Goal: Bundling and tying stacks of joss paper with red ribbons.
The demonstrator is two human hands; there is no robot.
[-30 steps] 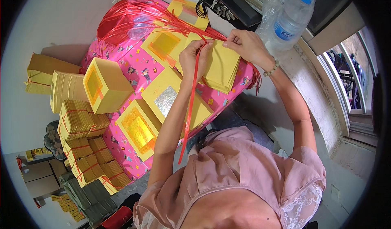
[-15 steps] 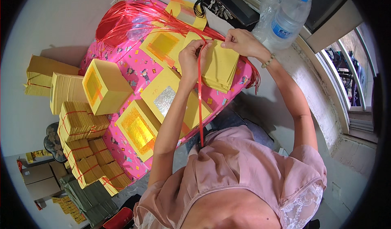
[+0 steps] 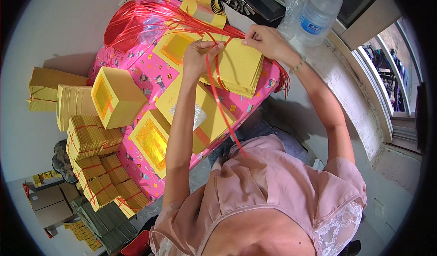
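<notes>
Red strip is hanging from the left hand, thumb and fingers pinching it at the left of the yellow card stack, its loose end trailing over the pink top. Right hand is hovering around the stack's far edge, fingertips drawn together, contents unclear. Stack is lying on the patterned tablecloth.
</notes>
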